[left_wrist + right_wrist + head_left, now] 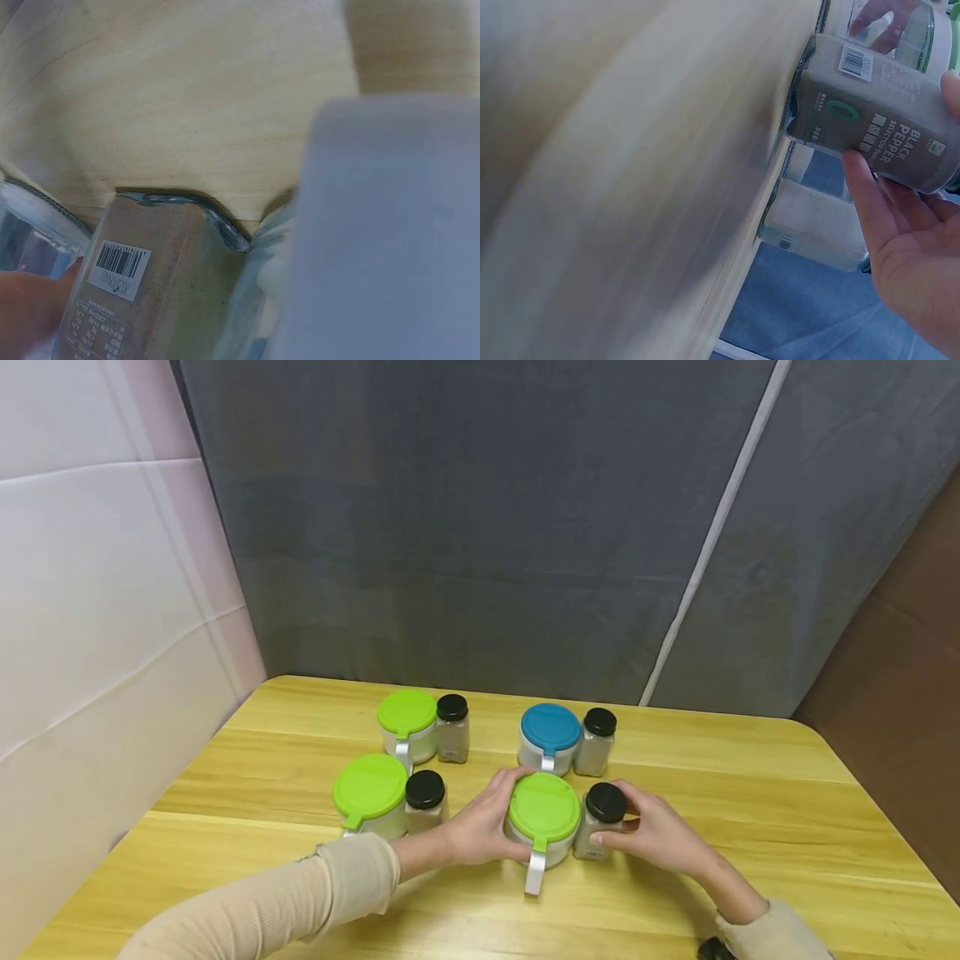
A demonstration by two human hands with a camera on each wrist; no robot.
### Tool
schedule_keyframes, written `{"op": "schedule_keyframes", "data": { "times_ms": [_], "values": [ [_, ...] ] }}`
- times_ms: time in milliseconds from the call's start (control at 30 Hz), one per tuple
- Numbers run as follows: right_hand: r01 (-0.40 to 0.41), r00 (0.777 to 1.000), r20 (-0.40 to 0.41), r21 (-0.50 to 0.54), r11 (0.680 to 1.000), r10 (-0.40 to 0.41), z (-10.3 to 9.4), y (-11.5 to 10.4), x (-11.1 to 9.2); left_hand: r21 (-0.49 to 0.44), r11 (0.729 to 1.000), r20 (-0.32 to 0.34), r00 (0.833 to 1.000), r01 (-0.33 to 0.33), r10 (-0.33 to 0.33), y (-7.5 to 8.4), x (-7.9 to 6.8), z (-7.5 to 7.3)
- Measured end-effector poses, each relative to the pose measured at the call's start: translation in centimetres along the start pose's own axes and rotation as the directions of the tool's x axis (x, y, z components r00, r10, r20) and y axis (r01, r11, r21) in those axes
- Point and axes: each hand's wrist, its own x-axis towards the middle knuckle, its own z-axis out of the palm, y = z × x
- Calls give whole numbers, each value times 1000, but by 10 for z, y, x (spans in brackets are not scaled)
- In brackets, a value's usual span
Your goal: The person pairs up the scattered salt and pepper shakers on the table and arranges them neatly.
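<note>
My left hand (483, 822) holds the side of a round seasoning pot with a green lid (545, 810), its white handle pointing toward me. Close to the pot's right side stands a black pepper jar (600, 827) with a black cap; the English label shows in the right wrist view (870, 105). Thumb and fingers of my right hand (660, 835) grip this jar, and the right wrist view shows fingertips against its side (915, 262). The jar's barcode side (142, 277) appears in the left wrist view, beside a large blurred pale shape.
Behind stand a blue-lidded pot (551, 731) and a black-capped jar (596, 743). On the left are two green-lidded pots (407, 714) (370, 789), each with a black-capped jar (453, 731) (425, 797) at its right. Everything stands on a wooden table (247, 827) before a grey curtain.
</note>
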Motion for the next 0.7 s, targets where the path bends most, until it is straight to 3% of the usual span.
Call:
{"op": "schedule_keyframes", "data": {
  "times_ms": [500,700],
  "values": [
    [-2,1000,28,19,1000,1,0,0,1,-7,1000,-15,1000,8,-8,2,-7,1],
    [44,999,21,32,999,-45,-4,-2,-1,-71,994,-77,994,-78,72,8,-13,-1]
  ]
}}
